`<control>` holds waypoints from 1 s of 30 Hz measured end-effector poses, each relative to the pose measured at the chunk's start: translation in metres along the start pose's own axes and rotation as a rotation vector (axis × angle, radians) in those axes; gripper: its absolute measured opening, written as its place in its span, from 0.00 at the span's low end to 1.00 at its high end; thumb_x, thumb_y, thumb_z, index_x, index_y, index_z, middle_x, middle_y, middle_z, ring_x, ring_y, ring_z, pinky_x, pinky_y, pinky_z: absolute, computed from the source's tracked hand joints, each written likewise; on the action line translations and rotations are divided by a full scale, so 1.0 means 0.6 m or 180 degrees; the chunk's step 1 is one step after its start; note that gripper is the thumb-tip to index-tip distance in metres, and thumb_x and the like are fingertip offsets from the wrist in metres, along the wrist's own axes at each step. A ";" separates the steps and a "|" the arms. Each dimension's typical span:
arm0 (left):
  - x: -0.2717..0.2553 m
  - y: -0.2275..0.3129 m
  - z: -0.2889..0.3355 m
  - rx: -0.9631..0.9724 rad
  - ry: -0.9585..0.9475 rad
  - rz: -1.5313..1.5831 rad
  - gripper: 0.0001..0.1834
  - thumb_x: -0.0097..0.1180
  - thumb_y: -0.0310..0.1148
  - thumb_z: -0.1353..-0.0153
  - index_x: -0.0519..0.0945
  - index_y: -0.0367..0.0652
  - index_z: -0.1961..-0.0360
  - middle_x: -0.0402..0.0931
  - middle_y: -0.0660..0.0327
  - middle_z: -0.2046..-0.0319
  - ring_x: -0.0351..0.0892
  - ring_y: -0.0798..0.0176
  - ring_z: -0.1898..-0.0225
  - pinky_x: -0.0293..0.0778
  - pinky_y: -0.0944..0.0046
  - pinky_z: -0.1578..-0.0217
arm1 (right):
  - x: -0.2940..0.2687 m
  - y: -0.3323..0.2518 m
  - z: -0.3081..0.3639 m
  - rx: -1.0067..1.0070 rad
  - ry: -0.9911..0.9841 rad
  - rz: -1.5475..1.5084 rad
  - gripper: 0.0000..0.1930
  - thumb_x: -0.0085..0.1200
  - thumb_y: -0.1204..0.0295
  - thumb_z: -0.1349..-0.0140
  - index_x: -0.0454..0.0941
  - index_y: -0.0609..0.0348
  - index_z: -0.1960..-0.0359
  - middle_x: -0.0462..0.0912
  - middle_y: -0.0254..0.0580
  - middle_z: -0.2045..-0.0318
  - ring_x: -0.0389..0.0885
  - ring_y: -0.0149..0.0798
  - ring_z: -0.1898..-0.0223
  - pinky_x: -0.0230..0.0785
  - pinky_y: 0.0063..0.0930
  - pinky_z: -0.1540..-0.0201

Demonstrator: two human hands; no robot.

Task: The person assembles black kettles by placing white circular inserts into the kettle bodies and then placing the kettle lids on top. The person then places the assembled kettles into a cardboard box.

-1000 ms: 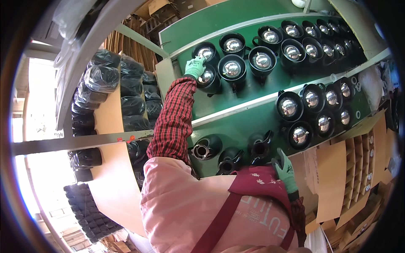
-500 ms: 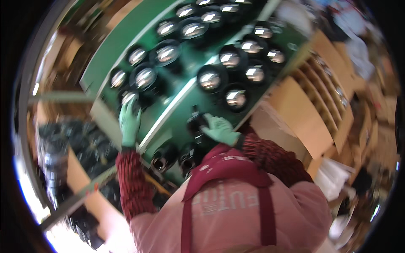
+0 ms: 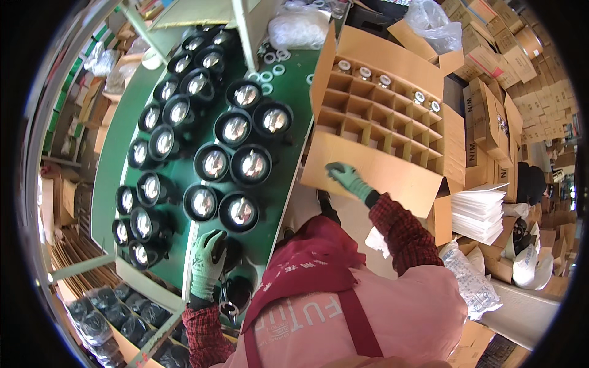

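Note:
My left hand, in a pale green glove, is at the near edge of the green table with bent fingers against a black lamp, seemingly gripping it. Much of that lamp is hidden. Beside my left wrist lies another black housing with a shiny rim. My right hand, also gloved, hovers over the near flap of an open cardboard box. Its fingers are loosely bent and apart, and nothing shows in them. Ahead of my left hand stand several black round lamps with mirrored domes.
Cardboard dividers split the box into cells; glass-topped pieces fill part of the far row. White rings lie at the table's far end. White foam sheets are stacked on the right, and wrapped black parts fill a crate at lower left.
My view has turned right toward the box. My right hand has left the black lamp it was at and moved over the flap. My left hand has come from the far-left lamps to the near edge.

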State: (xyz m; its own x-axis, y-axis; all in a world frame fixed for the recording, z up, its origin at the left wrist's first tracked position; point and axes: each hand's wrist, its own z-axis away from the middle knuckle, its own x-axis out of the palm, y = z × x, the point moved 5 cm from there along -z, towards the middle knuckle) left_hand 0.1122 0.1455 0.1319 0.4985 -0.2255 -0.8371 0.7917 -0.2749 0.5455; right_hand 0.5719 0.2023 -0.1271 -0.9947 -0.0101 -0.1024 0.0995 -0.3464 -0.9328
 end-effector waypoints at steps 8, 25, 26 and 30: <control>0.135 0.150 -0.187 0.0371 -0.0203 0.0409 0.23 0.68 0.30 0.50 0.83 0.47 0.50 0.82 0.54 0.54 0.81 0.46 0.54 0.76 0.52 0.50 | -0.441 -0.084 -0.283 -0.0596 0.1845 0.2345 0.31 0.58 0.55 0.37 0.71 0.54 0.34 0.79 0.58 0.43 0.78 0.59 0.42 0.70 0.48 0.39; 0.309 0.207 -0.133 -0.0718 -0.0892 0.0442 0.23 0.66 0.38 0.40 0.81 0.57 0.42 0.81 0.53 0.54 0.82 0.47 0.56 0.79 0.52 0.53 | -0.593 -0.104 -0.451 0.0832 0.2513 0.3719 0.19 0.60 0.59 0.39 0.80 0.44 0.46 0.69 0.47 0.45 0.70 0.53 0.44 0.68 0.51 0.46; 0.302 0.217 -0.144 -0.0587 -0.0834 0.0532 0.23 0.66 0.37 0.40 0.82 0.56 0.43 0.82 0.53 0.55 0.82 0.46 0.56 0.78 0.52 0.53 | -0.593 -0.122 -0.426 0.0419 0.2628 0.3842 0.20 0.61 0.60 0.40 0.79 0.44 0.46 0.69 0.47 0.46 0.70 0.54 0.45 0.68 0.51 0.46; 0.249 0.259 -0.172 -0.0119 -0.0152 0.0433 0.15 0.64 0.35 0.40 0.84 0.51 0.51 0.82 0.54 0.61 0.81 0.44 0.62 0.76 0.48 0.61 | -0.560 -0.239 -0.294 -0.0732 0.2694 0.3942 0.20 0.64 0.65 0.45 0.78 0.47 0.49 0.71 0.50 0.52 0.71 0.55 0.49 0.67 0.52 0.49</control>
State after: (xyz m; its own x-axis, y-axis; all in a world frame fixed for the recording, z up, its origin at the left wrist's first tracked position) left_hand 0.3463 0.1654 0.0872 0.5856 -0.3026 -0.7520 0.7310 -0.2038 0.6512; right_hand 0.8965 0.4209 -0.0200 0.0162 0.3768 -0.9261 0.9175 -0.3738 -0.1361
